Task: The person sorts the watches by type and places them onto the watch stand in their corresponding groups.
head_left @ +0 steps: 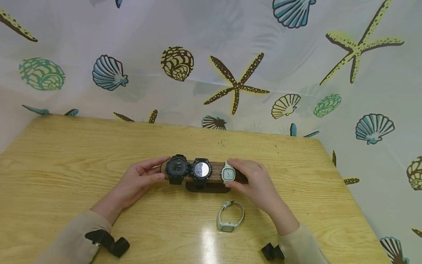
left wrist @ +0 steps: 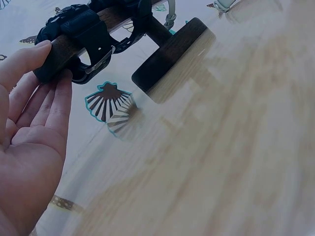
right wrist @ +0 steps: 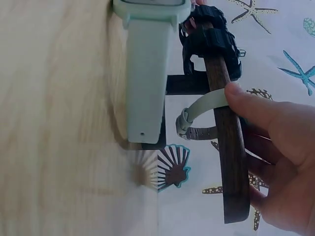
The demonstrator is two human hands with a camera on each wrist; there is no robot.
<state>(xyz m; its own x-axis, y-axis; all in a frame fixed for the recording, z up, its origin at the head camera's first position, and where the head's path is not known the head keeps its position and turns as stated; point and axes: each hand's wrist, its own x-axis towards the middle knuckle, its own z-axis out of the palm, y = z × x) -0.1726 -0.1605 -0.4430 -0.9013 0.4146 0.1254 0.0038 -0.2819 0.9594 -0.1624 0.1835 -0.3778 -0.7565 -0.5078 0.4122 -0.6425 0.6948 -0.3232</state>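
Left hand (head_left: pixel 140 179): we grip one end of the wooden bar (head_left: pixel 216 172), likely to steady it
Right hand (head_left: pixel 258 181): we pinch the mounted pale watch (head_left: pixel 228 173) round the bar, seemingly so its dial faces us
Black watches (head_left: pixel 178 168): looped round the bar
Loose pale watch (head_left: pixel 227 227): on the table (head_left: pixel 99 146), nearer us

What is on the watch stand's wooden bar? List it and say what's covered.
From left to right: a black watch, a second black watch and a pale watch, strapped round the bar. The bar's surface directly beneath their faces is covered.
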